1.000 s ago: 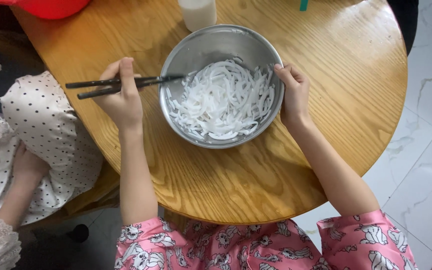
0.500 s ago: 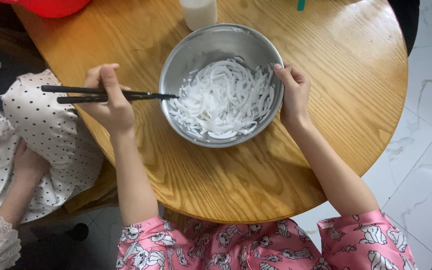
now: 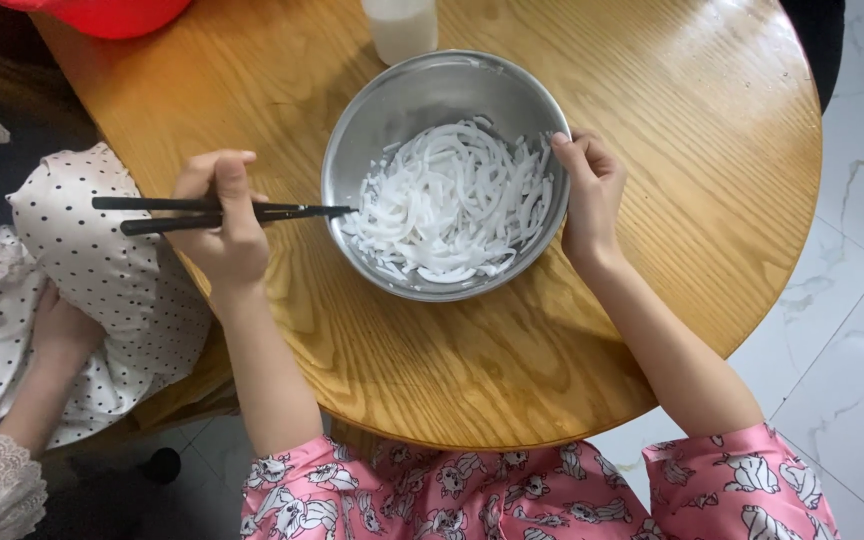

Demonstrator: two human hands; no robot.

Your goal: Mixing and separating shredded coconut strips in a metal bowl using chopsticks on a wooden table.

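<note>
A round steel bowl [image 3: 407, 105] sits on the wooden table [image 3: 652, 150], filled with white noodle-like strips [image 3: 452, 205]. My left hand [image 3: 222, 225] holds a pair of black chopsticks [image 3: 292, 211] level, their tips at the bowl's left rim. My right hand [image 3: 587, 190] grips the bowl's right rim, thumb over the edge.
A white cup [image 3: 402, 25] stands just behind the bowl. A red container [image 3: 112, 12] sits at the table's far left. Another person in a polka-dot dress [image 3: 92, 290] sits close at the left. White tiled floor [image 3: 852, 300] lies to the right.
My left hand has pulled the chopsticks left, out of the strips, so their tips now rest at the rim. My right hand has stayed on the bowl.
</note>
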